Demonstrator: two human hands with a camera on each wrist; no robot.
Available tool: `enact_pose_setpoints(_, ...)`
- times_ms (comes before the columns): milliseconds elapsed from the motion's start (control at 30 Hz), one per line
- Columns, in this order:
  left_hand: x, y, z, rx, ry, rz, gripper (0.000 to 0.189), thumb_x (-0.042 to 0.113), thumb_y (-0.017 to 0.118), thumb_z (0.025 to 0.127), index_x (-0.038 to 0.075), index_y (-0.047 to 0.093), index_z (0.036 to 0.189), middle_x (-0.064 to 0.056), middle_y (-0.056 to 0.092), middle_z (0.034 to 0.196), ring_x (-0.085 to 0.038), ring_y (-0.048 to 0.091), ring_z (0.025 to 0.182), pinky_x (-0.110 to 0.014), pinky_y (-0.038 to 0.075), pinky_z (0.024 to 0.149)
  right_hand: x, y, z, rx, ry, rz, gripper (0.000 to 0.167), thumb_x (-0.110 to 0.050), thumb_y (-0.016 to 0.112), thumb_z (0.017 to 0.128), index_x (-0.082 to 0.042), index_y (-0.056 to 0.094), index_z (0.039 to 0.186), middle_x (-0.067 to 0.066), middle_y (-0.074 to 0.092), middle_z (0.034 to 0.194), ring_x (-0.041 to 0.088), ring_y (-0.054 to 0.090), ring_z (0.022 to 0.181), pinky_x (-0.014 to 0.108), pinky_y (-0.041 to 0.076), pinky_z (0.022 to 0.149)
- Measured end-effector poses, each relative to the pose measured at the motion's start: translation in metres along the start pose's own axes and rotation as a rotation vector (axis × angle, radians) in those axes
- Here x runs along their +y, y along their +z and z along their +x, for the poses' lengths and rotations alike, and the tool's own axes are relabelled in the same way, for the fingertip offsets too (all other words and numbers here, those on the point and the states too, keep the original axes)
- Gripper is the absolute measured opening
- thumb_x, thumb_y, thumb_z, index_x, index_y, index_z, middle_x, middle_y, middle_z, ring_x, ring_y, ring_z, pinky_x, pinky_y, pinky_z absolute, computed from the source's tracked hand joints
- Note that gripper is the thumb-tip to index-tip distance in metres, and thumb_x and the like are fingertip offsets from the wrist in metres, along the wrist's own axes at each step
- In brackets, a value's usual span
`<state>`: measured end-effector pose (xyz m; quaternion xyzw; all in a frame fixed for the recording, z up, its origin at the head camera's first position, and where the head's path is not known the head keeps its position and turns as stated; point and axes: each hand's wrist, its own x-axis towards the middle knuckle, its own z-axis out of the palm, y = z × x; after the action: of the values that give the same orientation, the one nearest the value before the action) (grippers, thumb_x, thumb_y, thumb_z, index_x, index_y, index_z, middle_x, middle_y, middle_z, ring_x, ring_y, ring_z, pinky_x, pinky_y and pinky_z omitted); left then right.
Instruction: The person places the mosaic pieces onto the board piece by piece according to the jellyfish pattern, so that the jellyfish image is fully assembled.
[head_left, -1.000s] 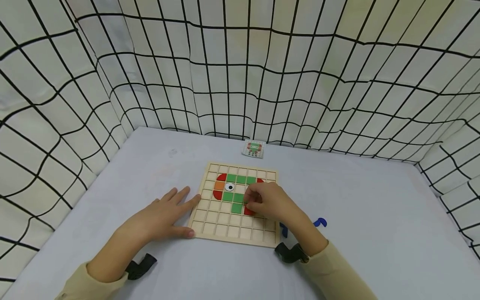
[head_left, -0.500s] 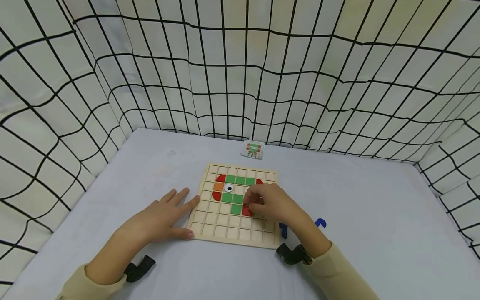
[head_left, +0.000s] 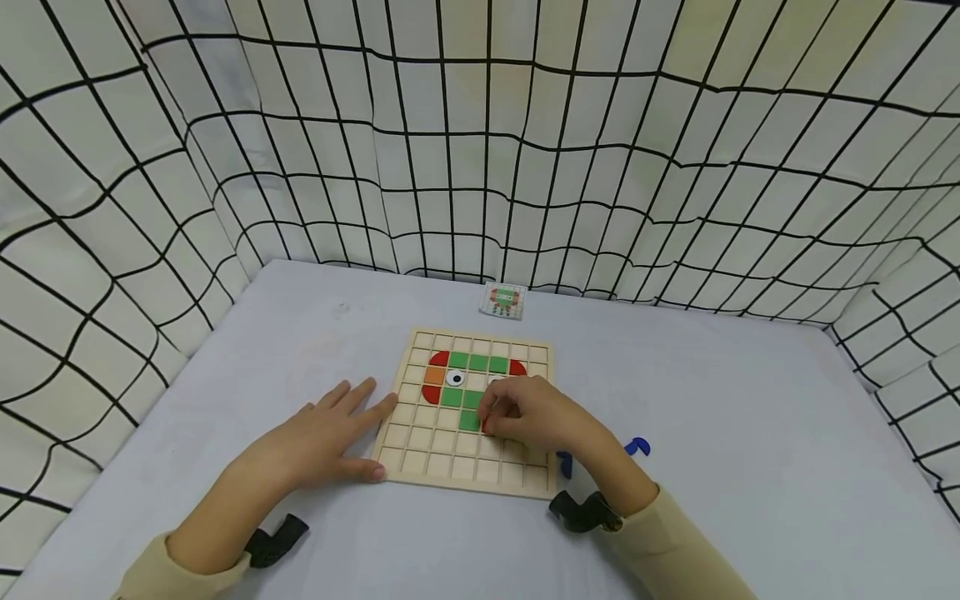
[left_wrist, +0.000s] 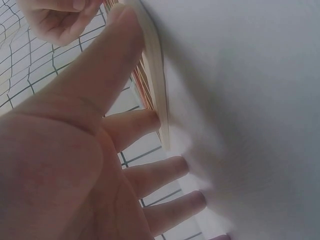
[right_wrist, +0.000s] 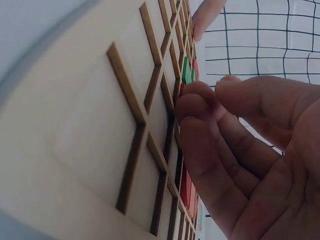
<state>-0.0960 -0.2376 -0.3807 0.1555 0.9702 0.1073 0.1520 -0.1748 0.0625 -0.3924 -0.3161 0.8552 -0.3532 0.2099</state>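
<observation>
Red tile point(head_left: 485, 425) under right fingertips, seating unclear

Right-hand grip point(head_left: 536, 412) curled over the red tile, thumb close to the fingers; true pinch or just touching, cannot tell; tile is at the gridded board point(head_left: 465, 487), just right of a green tile point(head_left: 468, 420); handling guess: light, stiff, thin, smooth, hard to break; best held by opposite edges, flat face gives little purchase.

Left-hand grip point(head_left: 318, 437) spread, thumb and index at the board's left edge; board looks like light wood, probably slides if unbraced.

Blue pieces point(head_left: 637, 447) lie to the board's right; picture card point(head_left: 503, 301) sits beyond it; bench point(head_left: 750, 467) white, flat, maybe cloth-covered; black net point(head_left: 447, 134) in front of pale sheeting point(head_left: 465, 92) rises behind.
</observation>
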Motion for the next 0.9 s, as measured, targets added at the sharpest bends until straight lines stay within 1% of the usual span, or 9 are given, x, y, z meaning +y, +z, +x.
enact_pose_setpoints(167, 0.0, 0.0, -0.001, 0.001, 0.001, -0.004, 0.094, 0.062, 0.071, 0.08, 0.019, 0.037, 0.156, -0.023, 0.026, 0.161, -0.054, 0.022, 0.145, -0.075, 0.03, 0.103, 0.001, -0.004, -0.001, -0.062, -0.028, 0.022, 0.009, -0.012, 0.07, 0.093, -0.02, 0.072, 0.099, -0.009, 0.068, 0.083, 0.011, 0.06, 0.076, 0.027, 0.051, 0.069)
enact_pose_setpoints(267, 0.001, 0.0, -0.001, -0.001, 0.002, 0.002, 0.094, 0.063, 0.072, 0.079, 0.019, 0.037, 0.156, -0.024, 0.026, 0.161, -0.055, 0.023, 0.144, -0.076, 0.031, 0.102, 0.005, -0.009, -0.002, -0.087, -0.049, 0.021, 0.011, -0.014, 0.07, 0.094, -0.02, 0.071, 0.102, -0.009, 0.067, 0.085, 0.011, 0.059, 0.077, 0.027, 0.052, 0.069)
enact_pose_setpoints(367, 0.001, 0.001, -0.001, -0.004, 0.0, 0.007, 0.095, 0.063, 0.072, 0.079, 0.019, 0.038, 0.155, -0.024, 0.027, 0.16, -0.055, 0.023, 0.144, -0.076, 0.032, 0.102, 0.011, -0.017, -0.005, -0.087, -0.057, 0.016, 0.011, -0.015, 0.068, 0.094, -0.02, 0.071, 0.104, -0.01, 0.067, 0.09, 0.012, 0.06, 0.079, 0.028, 0.053, 0.07)
enact_pose_setpoints(467, 0.002, 0.001, -0.001, -0.007, -0.002, 0.007, 0.095, 0.063, 0.072, 0.078, 0.019, 0.038, 0.155, -0.024, 0.028, 0.16, -0.055, 0.024, 0.143, -0.076, 0.032, 0.102, 0.017, -0.029, -0.011, -0.081, -0.05, 0.008, 0.013, -0.014, 0.065, 0.095, -0.019, 0.071, 0.105, -0.009, 0.068, 0.098, 0.013, 0.061, 0.083, 0.031, 0.054, 0.075)
enact_pose_setpoints(600, 0.002, 0.002, -0.001, -0.003, 0.003, 0.009, 0.094, 0.063, 0.072, 0.078, 0.018, 0.039, 0.155, -0.024, 0.028, 0.16, -0.056, 0.024, 0.143, -0.076, 0.033, 0.101, 0.024, -0.047, -0.021, -0.062, 0.0, -0.041, 0.014, -0.015, 0.065, 0.096, -0.018, 0.07, 0.109, -0.007, 0.068, 0.097, 0.016, 0.062, 0.085, 0.033, 0.055, 0.075)
enact_pose_setpoints(700, 0.001, 0.001, -0.001, 0.001, 0.0, 0.011, 0.094, 0.062, 0.073, 0.079, 0.019, 0.039, 0.155, -0.024, 0.028, 0.16, -0.055, 0.025, 0.143, -0.075, 0.032, 0.101, 0.029, -0.06, -0.028, -0.036, 0.068, -0.079, 0.016, -0.016, 0.066, 0.095, -0.018, 0.07, 0.111, -0.005, 0.066, 0.092, 0.018, 0.061, 0.082, 0.034, 0.054, 0.07)
enact_pose_setpoints(900, 0.001, 0.002, 0.0, 0.012, 0.002, 0.013, 0.093, 0.061, 0.073, 0.079, 0.019, 0.039, 0.155, -0.023, 0.028, 0.16, -0.054, 0.025, 0.144, -0.075, 0.032, 0.102, 0.043, -0.078, -0.041, 0.002, 0.202, -0.082, 0.019, -0.014, 0.066, 0.094, -0.016, 0.069, 0.112, -0.001, 0.065, 0.092, 0.02, 0.062, 0.077, 0.034, 0.054, 0.067)
